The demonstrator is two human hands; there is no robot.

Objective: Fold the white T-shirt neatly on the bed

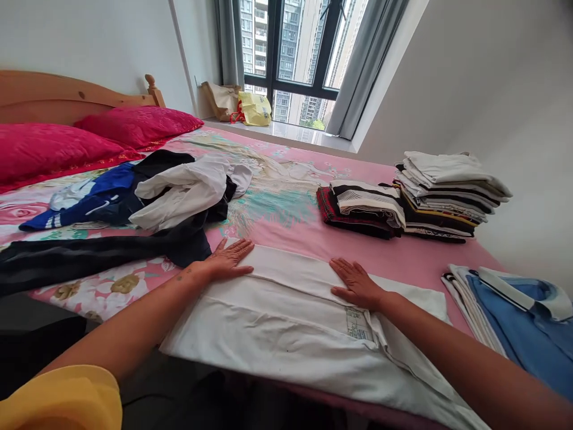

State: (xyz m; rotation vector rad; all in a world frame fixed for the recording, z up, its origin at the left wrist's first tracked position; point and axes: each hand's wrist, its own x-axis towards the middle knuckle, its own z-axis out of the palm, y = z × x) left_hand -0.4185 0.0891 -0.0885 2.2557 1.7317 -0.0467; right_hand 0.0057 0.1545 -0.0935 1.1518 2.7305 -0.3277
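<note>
A white shirt (286,334) with a small printed patch lies partly folded along the front edge of the bed, its far part turned over into a long strip. My left hand (229,261) rests flat on the left end of that strip, fingers stretched out. Flat on the strip's right part is my right hand (356,283), fingers extended and a little apart. Neither hand grips the cloth. Some of the shirt hangs over the bed's edge, and its lower right part is partly hidden behind my right forearm.
Loose clothes, among them a white garment (183,191) and black trousers (102,254), lie heaped at left. Folded stacks (447,197) (367,206) stand at back right. A folded blue shirt (523,322) lies at right. Red pillows (138,125) rest against the wooden headboard (67,95).
</note>
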